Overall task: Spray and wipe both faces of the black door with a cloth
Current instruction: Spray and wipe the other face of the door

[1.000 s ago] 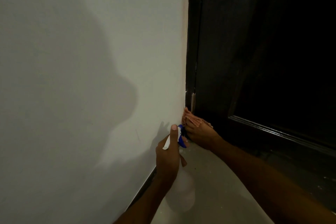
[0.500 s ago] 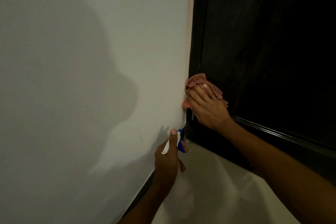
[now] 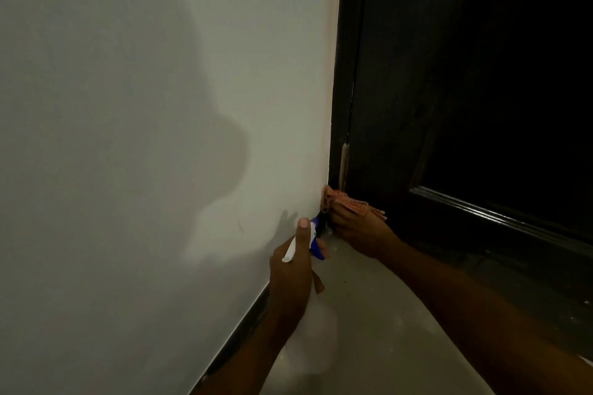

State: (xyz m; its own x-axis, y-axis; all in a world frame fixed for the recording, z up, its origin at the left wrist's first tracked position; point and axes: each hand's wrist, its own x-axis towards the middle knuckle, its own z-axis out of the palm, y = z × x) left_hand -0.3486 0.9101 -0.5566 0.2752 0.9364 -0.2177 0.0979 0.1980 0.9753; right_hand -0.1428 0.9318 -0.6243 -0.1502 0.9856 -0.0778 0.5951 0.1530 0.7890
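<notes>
A pale wall (image 3: 144,138) meets the black door (image 3: 401,90) at a corner, above a grey floor (image 3: 369,314). The spray bottle (image 3: 313,298) stands upright, nozzle toward the corner – the left hand (image 3: 293,276) grips it. The right hand (image 3: 359,228) presses the orange cloth (image 3: 346,204) flat, low on the door – lower than half a second ago
</notes>
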